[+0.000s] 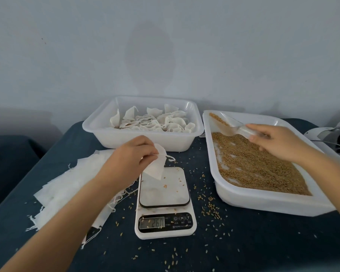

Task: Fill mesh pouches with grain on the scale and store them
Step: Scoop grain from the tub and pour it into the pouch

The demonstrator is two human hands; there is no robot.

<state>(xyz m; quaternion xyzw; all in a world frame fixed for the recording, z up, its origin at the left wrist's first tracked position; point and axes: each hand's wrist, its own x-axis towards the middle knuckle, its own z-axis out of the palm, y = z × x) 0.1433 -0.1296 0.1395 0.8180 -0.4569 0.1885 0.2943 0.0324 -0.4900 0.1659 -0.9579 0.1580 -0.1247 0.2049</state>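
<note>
White mesh pouch (155, 163) is pinched at its upper edge by the curled fingers of the left hand (133, 154) and is held over the far left corner of the scale (164, 201), its lower corner hanging down toward the platform; contact with the platform cannot be told. Clear scoop (235, 125) is gripped by its handle in the right hand (273, 142), thumb and fingers closed round it, bowl pointing left and away over the far end of the grain tray (263, 201). Scoop's long axis is noted to run roughly from the right hand toward the far left corner of that tray. Grain (253, 163) lies directly beneath and near of the scoop. Pouch is well apart from the scoop, to its left and nearer the person, so any loaded scoop must be carried leftward across the tray rim to the pouch mouth. Filled pouches are seen in the far tub (141, 134); flat empty ones (71, 185) are stacked under the left forearm. Loose kernels are scattered on the dark cloth (243, 242)
</note>
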